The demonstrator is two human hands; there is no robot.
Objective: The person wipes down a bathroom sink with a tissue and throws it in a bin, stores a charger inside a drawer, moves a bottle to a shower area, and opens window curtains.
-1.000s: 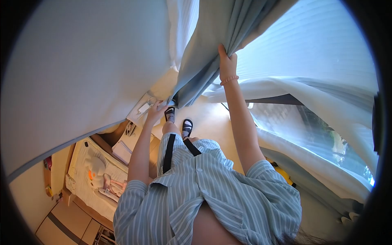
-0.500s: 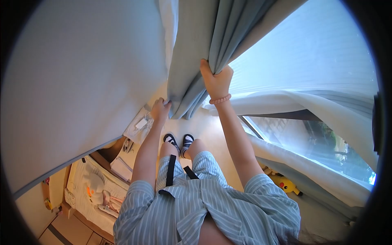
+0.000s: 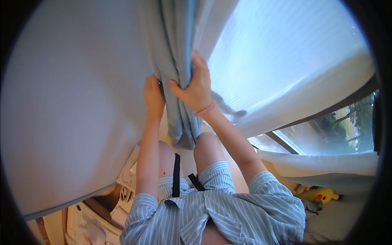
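Note:
A grey-blue curtain hangs in gathered vertical folds in front of me, its lower end bunched near my knees. My right hand, with a pink bead bracelet at the wrist, is wrapped round the folds, thumb on the near side and fingers along the right edge. At the left edge of the same bundle, my left hand is closed on the cloth, its fingertips partly hidden. To the right of the folds spreads a sheer white curtain, lit from behind.
A large pale grey panel fills the left side. Beneath it stands furniture with papers and cables. At the right, a window shows greenery under the sheer cloth. A yellow plush toy lies low at the right.
My left hand has risen to the curtain folds, close beside my right hand. My right hand has shifted left, drawing the bundle with it. The sheer curtain has swung, and my knees are bent closer.

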